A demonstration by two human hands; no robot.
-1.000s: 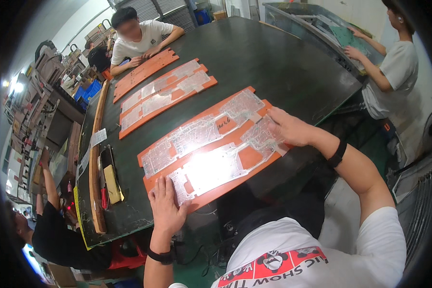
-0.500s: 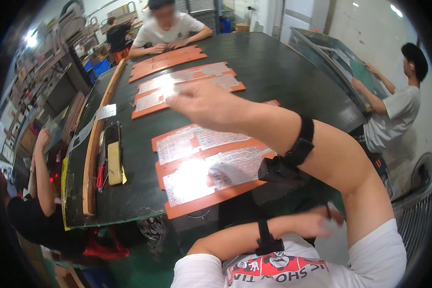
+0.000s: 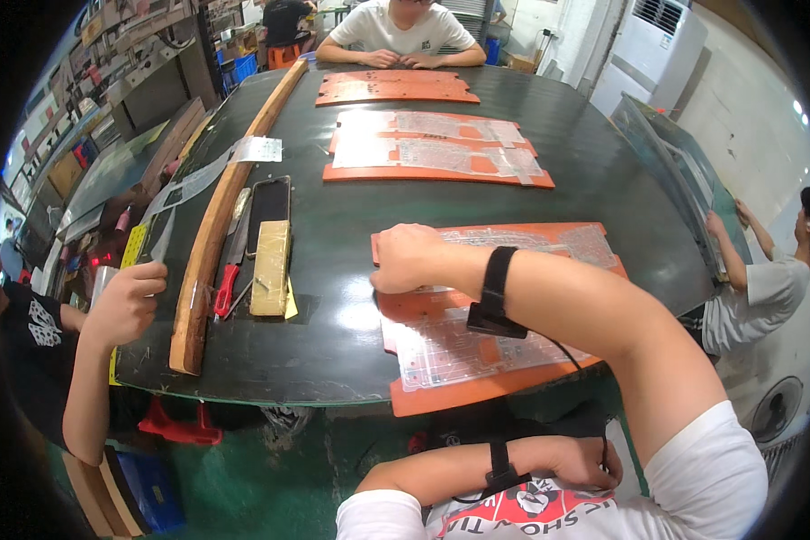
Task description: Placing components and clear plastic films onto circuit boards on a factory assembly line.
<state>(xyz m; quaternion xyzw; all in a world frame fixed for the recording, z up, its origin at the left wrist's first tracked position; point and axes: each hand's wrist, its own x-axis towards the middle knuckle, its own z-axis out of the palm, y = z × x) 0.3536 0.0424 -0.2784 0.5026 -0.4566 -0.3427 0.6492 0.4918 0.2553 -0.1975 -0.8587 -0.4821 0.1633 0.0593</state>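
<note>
Right hand (image 3: 403, 258), fingers curled loosely and gripping nothing, rested at ten o'clock on the near orange panel (image 3: 450, 382), seemingly thin, stiff, light, best lifted by its edges; left hand (image 3: 578, 461) lay idle, grip unclear.

Dark green desk (image 3: 333, 333), rounded at the near edge. Carries four orange boards: nearest (image 3: 477, 387) under clear sheets, two (image 3: 441, 157) mid-desk, another (image 3: 391, 88) at the far end. Along the left: long wooden bar (image 3: 216, 225), yellow block (image 3: 270, 268), dark tray (image 3: 268, 200), red-handled tool (image 3: 225, 290).
</note>
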